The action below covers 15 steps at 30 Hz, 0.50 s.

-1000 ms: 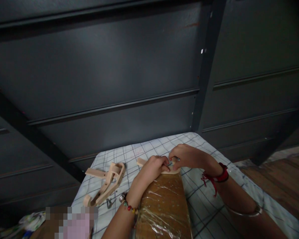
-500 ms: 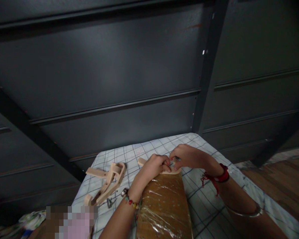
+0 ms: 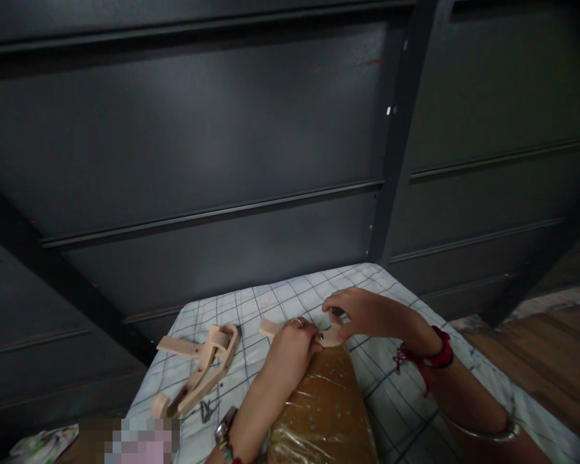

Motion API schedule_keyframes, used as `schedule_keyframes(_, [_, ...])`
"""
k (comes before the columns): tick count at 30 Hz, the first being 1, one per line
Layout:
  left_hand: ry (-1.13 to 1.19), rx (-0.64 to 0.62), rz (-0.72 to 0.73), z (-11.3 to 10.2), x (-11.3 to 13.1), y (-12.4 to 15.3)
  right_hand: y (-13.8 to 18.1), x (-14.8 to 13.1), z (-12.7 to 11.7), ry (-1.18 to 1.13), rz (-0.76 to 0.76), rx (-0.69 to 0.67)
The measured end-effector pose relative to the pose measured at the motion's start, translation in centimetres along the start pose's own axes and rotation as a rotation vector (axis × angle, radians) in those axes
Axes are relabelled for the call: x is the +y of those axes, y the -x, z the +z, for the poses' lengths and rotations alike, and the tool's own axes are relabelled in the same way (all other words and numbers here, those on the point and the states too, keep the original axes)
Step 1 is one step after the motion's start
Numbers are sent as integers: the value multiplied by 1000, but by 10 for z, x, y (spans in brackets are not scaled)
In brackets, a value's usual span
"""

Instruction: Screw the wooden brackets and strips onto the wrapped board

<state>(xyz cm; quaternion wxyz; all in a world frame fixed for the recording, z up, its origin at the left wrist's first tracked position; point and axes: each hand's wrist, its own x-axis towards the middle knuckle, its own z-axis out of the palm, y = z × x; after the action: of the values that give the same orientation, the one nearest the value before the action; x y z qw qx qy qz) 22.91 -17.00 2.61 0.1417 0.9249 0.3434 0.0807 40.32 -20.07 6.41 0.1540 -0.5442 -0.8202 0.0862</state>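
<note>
A pale tan strap-like piece (image 3: 330, 338) with an upturned right end lies across the far end of a brown block (image 3: 326, 406) wrapped in clear plastic. My left hand (image 3: 294, 348) is closed on its middle, fingertips beside a small dark spot that may be a hole or a fitting. Its left end pokes out beyond that hand. My right hand (image 3: 367, 312) curls around the upturned right end, thumb low and fingertips above. A small dark thing shows beneath its fingers, too hidden to name.
Left of the block lie similar tan strap-like pieces (image 3: 207, 364) with holes and loops. Small dark metal bits (image 3: 207, 410) rest near them on the checked cloth (image 3: 270, 298). A dark metal panel wall (image 3: 222, 142) rises behind. Another person (image 3: 145, 444), blurred, is at the lower left.
My left hand has turned so its ring shows, and its fingertips have shifted slightly. The right hand's fingers have spread a little from the left hand's. The view has shifted slightly.
</note>
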Motion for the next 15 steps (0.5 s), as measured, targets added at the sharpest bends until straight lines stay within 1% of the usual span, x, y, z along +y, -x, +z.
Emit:
schedule_keyframes(2, [-27,-59,-32,-3,7,3,2,-3,-7,-25,-10,35])
schedule_keyframes(4, [-55,-138,-84,-8,16,9,4,-9,-15,-69,4,99])
schedule_keyframes(6, [-61,-203,-91,-13,24,15,5,-17,-20,-187,40,187])
schedule_keyframes(8, [-67,-245,-83,-17,31,21,3,-26,-21,-321,69,244])
schedule_keyframes(10, [-69,-292,-87,-20,35,25,-1,-34,-18,-373,75,257])
schedule_keyframes(13, [-62,-369,-89,-22,36,28,-8,-42,-14,-334,64,232])
schedule_keyframes(15, [-68,-395,-81,-22,35,28,-11,-44,-11,-305,59,206])
